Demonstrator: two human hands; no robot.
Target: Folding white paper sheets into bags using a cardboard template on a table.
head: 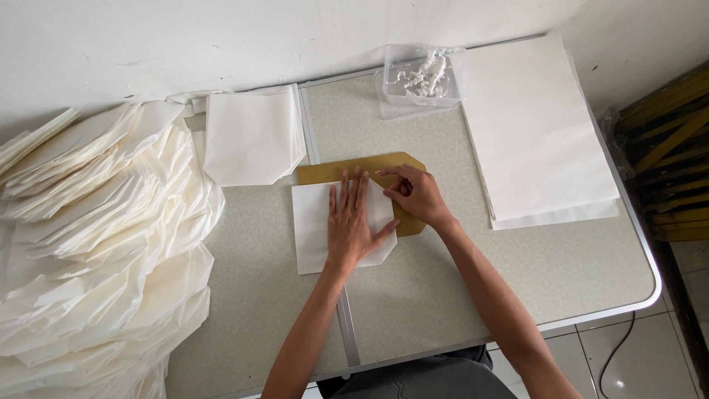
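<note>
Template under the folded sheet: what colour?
Brown template, cardboard-like, plain; the head view shows it under the white sheet and both hands.

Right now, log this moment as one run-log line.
left hand: flat on white paper sheet | right hand: pinching sheet's corner over brown template | paper stack at right | folded pile at left

A white sheet of paper [314, 229] lies flat under the left hand's spread fingers [353, 193], its lower right corner cut off at a slant. Beneath it, a brown cardboard template [347, 168] shows past those fingertips, and the right hand's fingertips [393, 185] pinch the paper's folded edge against it.
</note>
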